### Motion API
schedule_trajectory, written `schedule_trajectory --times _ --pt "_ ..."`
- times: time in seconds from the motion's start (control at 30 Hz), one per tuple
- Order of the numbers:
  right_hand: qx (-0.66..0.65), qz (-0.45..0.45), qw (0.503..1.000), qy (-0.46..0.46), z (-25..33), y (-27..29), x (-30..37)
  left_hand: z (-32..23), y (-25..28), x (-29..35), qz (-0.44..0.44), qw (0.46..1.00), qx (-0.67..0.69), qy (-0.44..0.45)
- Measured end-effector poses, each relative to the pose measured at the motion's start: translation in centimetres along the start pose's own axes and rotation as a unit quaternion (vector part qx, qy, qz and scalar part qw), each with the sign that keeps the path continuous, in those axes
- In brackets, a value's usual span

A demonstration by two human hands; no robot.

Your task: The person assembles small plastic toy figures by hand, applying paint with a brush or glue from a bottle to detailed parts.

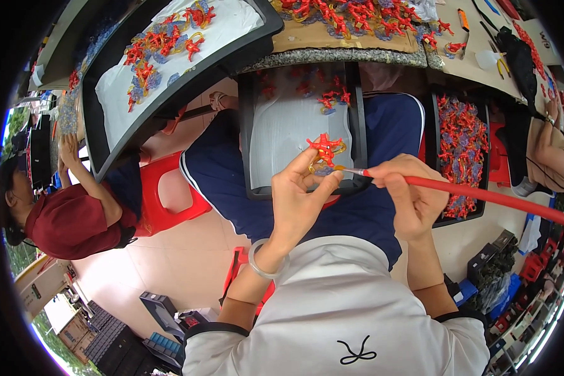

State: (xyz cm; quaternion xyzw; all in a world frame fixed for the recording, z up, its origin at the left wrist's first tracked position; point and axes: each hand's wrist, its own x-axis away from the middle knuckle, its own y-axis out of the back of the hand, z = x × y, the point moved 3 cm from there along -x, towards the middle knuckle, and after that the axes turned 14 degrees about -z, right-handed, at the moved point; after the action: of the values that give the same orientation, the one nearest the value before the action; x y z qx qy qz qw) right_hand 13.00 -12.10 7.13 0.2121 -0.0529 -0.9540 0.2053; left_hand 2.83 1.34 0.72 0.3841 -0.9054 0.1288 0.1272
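Between the thumb and fingers of my left hand [299, 197] is a small red figurine [325, 148] with yellow and translucent blue parts. My right hand [412, 194] grips a paintbrush [476, 190] with a long red handle. Its tip, yellowish brown, meets or nearly meets the figurine's lower edge; I cannot tell if they touch. Beneath my hands, a black tray [356, 135] lined with pale sheeting rests across my lap. More red and blue figurines [333, 99] lie at its far end.
A larger black tray [271, 17] with figurines stands at the far left. Cardboard [351, 41] on the worktable bears a heap of them. Right of my leg is a full crate [462, 150]. A person in a dark red shirt [81, 213] sits left, near a red stool [169, 194].
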Motion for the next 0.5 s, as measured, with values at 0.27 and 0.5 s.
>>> schedule_trajectory --times 0.27,0.5 --pt "-0.028 0.000 0.999 -0.018 -0.1 0.2 0.0 0.1 -0.2 0.2 -0.049 0.978 -0.094 -0.182" --pt "-0.032 -0.058 0.994 -0.084 -2.1 -2.9 0.2 -2.3 -1.7 1.1 -0.042 0.921 -0.236 -0.306"
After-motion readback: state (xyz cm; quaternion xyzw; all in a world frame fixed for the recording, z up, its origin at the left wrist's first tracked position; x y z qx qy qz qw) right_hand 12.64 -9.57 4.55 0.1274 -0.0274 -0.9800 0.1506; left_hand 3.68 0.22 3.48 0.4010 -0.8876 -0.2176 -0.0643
